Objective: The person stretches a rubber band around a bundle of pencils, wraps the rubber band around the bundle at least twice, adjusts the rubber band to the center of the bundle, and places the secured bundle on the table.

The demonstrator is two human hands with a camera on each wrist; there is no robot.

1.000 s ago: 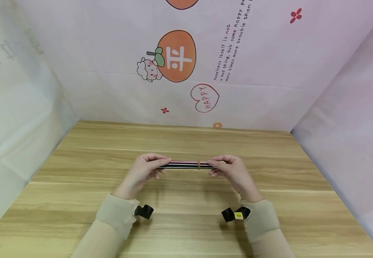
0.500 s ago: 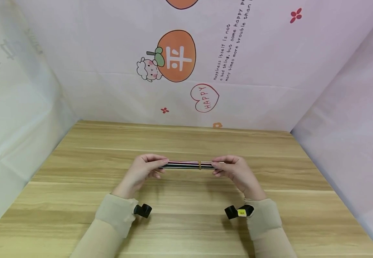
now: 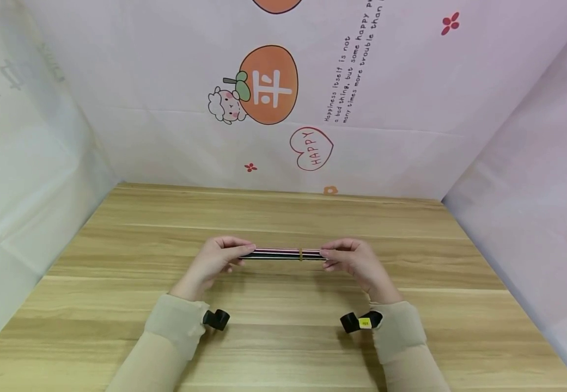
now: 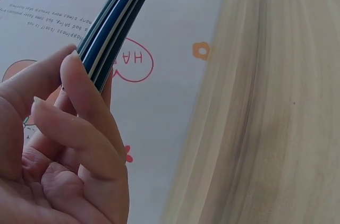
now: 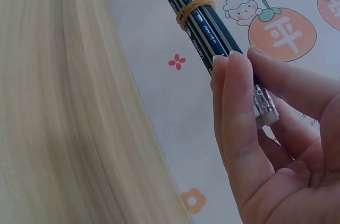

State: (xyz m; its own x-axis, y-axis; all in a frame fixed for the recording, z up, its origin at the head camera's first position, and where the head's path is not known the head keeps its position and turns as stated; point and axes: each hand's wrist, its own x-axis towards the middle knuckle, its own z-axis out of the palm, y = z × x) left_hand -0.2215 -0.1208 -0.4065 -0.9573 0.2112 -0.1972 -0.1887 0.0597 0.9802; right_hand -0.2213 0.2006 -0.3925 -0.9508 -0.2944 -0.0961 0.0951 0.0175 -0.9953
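A bundle of dark striped pencils is held level above the table between both hands. A tan rubber band wraps around it, nearer the right end. My left hand pinches the left end between thumb and fingers; in the left wrist view the pencils rise out of those fingertips. With thumb and fingers my right hand grips the other end, where metal ferrules and white erasers show in the right wrist view. The tips at the left end are hidden by the left hand.
Under the hands lies a wood-grain table. A white printed sheet stands as a wall at the back, and pale walls flank both sides. Both wrists carry small black camera mounts.
The pencil bundle has dropped slightly. Both hands still hold it; the right hand has shifted a little outward to the right compared with one second ago.
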